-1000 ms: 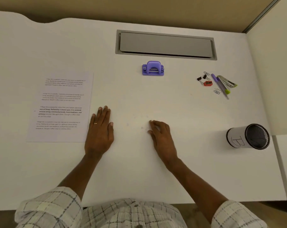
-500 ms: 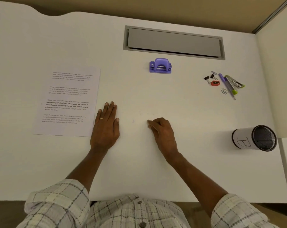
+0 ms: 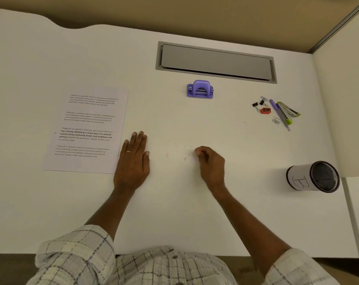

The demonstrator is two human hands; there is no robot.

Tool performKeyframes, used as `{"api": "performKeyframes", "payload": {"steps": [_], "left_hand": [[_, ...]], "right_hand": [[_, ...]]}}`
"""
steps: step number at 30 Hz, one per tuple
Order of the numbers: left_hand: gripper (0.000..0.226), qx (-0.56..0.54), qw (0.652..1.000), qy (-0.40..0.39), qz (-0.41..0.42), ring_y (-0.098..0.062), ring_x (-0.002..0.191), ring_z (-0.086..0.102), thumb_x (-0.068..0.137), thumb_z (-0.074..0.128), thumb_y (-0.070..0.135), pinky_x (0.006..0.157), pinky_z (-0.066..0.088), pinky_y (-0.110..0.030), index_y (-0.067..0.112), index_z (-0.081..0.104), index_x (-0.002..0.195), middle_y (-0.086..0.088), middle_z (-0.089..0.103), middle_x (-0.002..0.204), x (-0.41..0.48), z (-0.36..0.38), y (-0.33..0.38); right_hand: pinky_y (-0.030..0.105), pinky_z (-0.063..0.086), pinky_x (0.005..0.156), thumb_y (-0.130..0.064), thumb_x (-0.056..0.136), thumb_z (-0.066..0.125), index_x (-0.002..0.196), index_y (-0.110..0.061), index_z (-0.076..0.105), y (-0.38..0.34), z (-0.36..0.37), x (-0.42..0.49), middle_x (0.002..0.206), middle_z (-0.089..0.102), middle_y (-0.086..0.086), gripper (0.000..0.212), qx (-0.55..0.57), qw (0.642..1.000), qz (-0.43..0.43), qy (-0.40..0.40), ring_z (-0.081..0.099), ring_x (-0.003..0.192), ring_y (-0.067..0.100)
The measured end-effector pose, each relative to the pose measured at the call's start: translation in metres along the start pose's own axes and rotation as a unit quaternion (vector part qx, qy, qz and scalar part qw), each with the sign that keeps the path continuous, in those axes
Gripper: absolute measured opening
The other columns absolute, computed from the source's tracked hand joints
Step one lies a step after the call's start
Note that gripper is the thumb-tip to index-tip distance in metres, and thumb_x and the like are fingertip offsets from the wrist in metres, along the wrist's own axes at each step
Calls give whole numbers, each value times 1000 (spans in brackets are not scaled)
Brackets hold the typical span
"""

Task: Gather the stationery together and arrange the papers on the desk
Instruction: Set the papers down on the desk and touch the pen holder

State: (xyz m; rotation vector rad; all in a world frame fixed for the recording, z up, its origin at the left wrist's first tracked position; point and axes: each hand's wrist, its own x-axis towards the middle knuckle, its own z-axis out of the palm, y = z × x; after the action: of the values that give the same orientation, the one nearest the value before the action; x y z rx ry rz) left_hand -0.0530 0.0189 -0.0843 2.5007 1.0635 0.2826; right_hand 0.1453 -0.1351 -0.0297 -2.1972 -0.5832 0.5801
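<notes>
Lying flat with fingers [image 3: 140, 138] stretched out and close together: left hand [image 3: 132, 161], palm down on the white bench [image 3: 174, 212], gripping nothing, its outer edge just beside the right edge of the printed paper [image 3: 86, 130]. Curling loosely inward, fingers bent toward the palm and holding nothing visible: right hand [image 3: 211, 165], resting on the bench a little right of the left hand. Lying squarely to the left, text side up: the paper, alone. Sitting further back, near the middle and just in front of the grey cable hatch [image 3: 215, 61]: purple hole punch [image 3: 200, 89]. Clustering at the far right, well apart from both hands: two black binder clips [image 3: 258, 104], a red sharpener [image 3: 265, 110], paper clips [image 3: 276, 120], a purple pen [image 3: 279, 114] and a green stapler [image 3: 289, 110], the pen and stapler lying side by side. Lying on its side near the right edge, mesh opening facing right, white label marked "B": black pen holder [image 3: 312, 176].
</notes>
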Motion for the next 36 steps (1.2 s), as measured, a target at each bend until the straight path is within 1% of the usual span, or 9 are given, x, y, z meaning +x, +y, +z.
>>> {"api": "performKeyframes", "payload": {"steps": [2, 6, 10, 14, 17, 25, 28, 32, 36], "left_hand": [[56, 3, 1000, 0, 0, -15, 157, 11, 105, 28, 29, 128, 17, -43, 13, 23, 159, -1, 22, 168, 0, 0, 0], [56, 7, 1000, -1, 0, -15, 157, 11, 105, 29, 29, 128, 17, -43, 13, 24, 159, -2, 23, 167, -1, 0, 0], [56, 7, 1000, 1, 1, -18, 157, 14, 105, 29, 28, 128, 16, -44, 9, 26, 158, -4, 25, 167, -2, -2, 2], [56, 8, 1000, 17, 12, -23, 156, 21, 103, 31, 25, 127, 18, -47, 5, 32, 155, -9, 30, 164, -2, -2, 1], [58, 9, 1000, 15, 15, -25, 155, 21, 102, 29, 26, 127, 18, -48, 4, 32, 155, -11, 30, 164, -1, -1, 1], [59, 17, 1000, 11, 16, -23, 156, 19, 102, 26, 30, 127, 15, -46, 4, 31, 155, -10, 29, 164, 0, 0, 1], [59, 19, 1000, 12, 16, -24, 156, 19, 101, 26, 29, 127, 15, -46, 4, 32, 154, -11, 30, 164, 0, 1, 1], [60, 19, 1000, 13, 20, -26, 156, 20, 101, 25, 29, 127, 15, -47, 3, 31, 155, -12, 29, 164, 0, 1, 2], [59, 18, 1000, 14, 19, -26, 155, 20, 101, 26, 28, 127, 16, -47, 2, 32, 154, -13, 30, 164, -1, -2, 5]], "right_hand": [[22, 47, 71, -11, 95, 65, 96, -11, 75, -3, -21, 5, 74, 62, -4, 10, 237, 957, 162, -35, 55, 66, 10], [20, 58, 67, -1, 80, 70, 100, -1, 68, -8, -76, 7, 85, 62, 6, 19, 574, 743, 328, -104, 60, 77, 14], [20, 57, 71, -3, 84, 63, 104, -3, 64, -2, -131, 1, 91, 60, 8, 20, 644, 682, 332, -95, 58, 81, 13], [17, 57, 72, -7, 89, 60, 104, -7, 64, 13, -194, -8, 92, 60, 6, 16, 632, 713, 301, -38, 58, 82, 11], [14, 56, 71, -9, 97, 57, 99, -9, 62, 33, -245, -14, 91, 58, 2, 5, 572, 775, 267, 30, 57, 82, 8], [17, 57, 82, -7, 94, 66, 117, 2, 69, 91, -305, -21, 94, 70, 8, 24, 199, 943, 170, 206, 66, 83, 10], [25, 55, 87, -4, 91, 68, 109, -5, 76, 96, -305, -19, 88, 74, 5, 20, 48, 959, 151, 234, 69, 78, 11], [4, 42, 70, -20, 83, 75, 95, -18, 80, 90, -310, -14, 80, 77, 3, 13, -120, 949, 125, 265, 71, 77, 11], [-4, 38, 62, -25, 80, 80, 86, -17, 74, 85, -309, -13, 76, 72, -2, 12, -148, 942, 102, 284, 62, 62, -6]]}}
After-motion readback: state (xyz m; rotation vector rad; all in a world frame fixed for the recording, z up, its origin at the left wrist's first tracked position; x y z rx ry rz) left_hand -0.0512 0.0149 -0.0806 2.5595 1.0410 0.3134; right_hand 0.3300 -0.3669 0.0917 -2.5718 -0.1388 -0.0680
